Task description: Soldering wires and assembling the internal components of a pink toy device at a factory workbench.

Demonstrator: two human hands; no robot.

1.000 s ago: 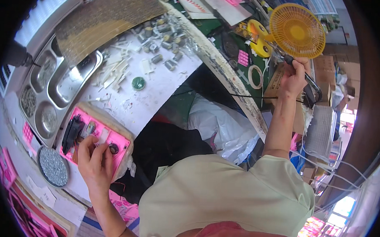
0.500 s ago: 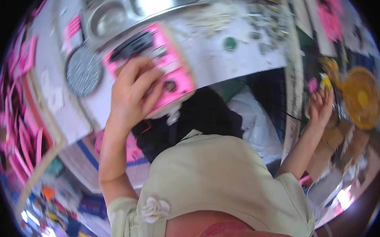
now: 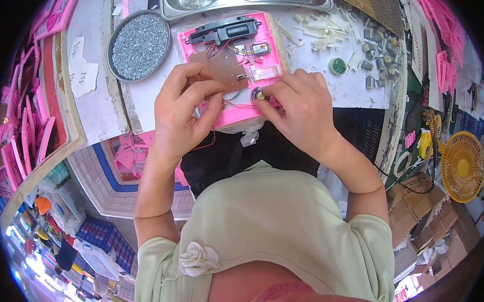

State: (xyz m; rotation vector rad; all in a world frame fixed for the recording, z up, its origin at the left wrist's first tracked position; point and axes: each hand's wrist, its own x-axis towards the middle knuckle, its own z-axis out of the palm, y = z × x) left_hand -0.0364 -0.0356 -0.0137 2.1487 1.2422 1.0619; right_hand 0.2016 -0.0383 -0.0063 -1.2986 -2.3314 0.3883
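A pink plastic housing lies near the table's front edge, between my hands. It carries a black slotted part, a small metal motor and thin coloured wires. A brown circuit board covers part of its left half. My left hand is at the board's lower left, fingers curled and thumb close to the index finger; what they pinch is unclear. A thin red wire hangs below that hand. My right hand grips a small round part with a brassy centre, at the housing's lower right.
A round tray of small screws stands left of the housing, and a steel compartment tray behind it. White plastic pieces, small motors and a green roll lie right. A crate of pink parts sits below left; a yellow fan is far right.
My right hand has come from the yellow item at the far right to the housing. My left hand has shifted from atop the housing to its lower left. The brown board now shows.
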